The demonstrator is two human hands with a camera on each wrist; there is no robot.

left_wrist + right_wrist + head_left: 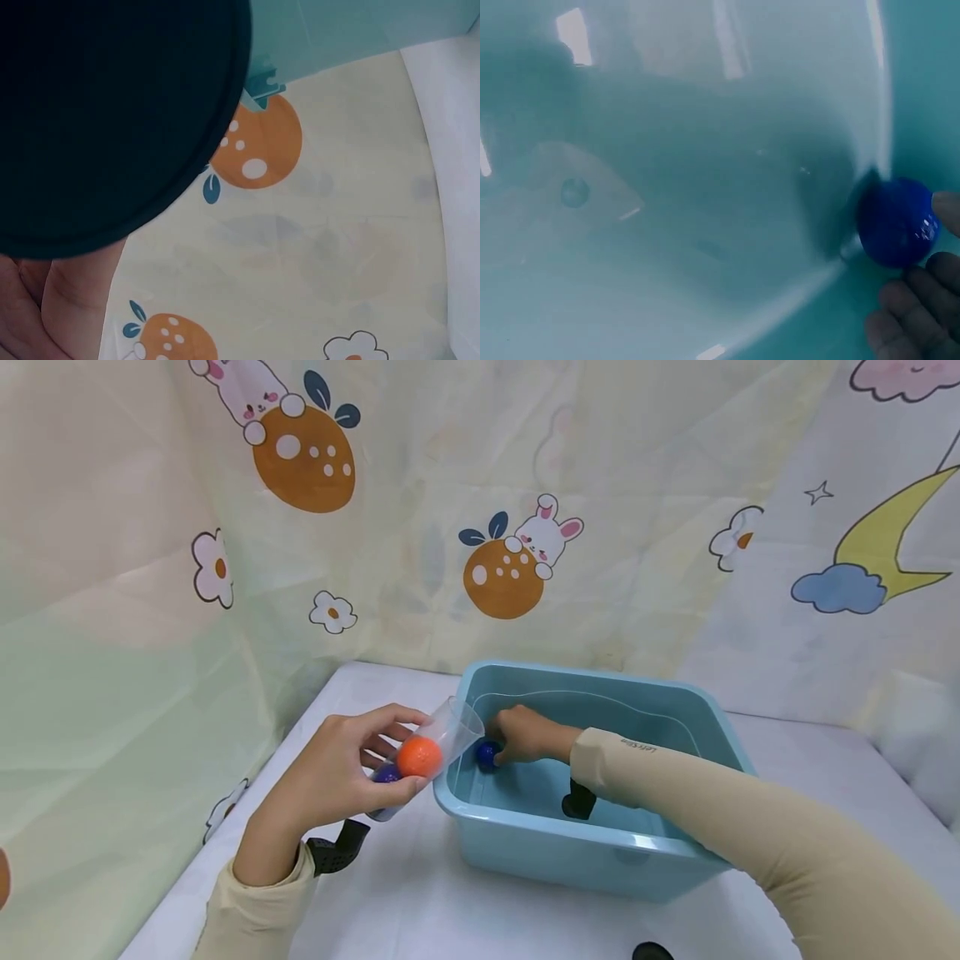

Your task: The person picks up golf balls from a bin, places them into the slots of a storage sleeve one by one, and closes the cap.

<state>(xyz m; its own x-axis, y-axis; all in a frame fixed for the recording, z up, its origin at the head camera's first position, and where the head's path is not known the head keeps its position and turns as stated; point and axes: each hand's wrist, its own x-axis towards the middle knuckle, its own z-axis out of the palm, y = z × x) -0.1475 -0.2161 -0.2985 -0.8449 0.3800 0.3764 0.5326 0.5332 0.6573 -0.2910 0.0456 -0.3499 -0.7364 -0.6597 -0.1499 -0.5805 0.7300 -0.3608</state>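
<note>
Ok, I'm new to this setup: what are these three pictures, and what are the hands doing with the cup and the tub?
No machine here: a person works with two bare hands and wears three cameras. The wide picture comes from the head, looking down at a white table.

The left hand holds a clear plastic cup tilted beside the blue tub; inside the cup are an orange ball and a purple ball.

The right hand reaches into the tub, which holds water, and its fingers are at a blue ball in the corner.

The left wrist picture is mostly blocked by something dark and shows only the patterned curtain. The right wrist picture looks into the tub at the blue ball.
</note>
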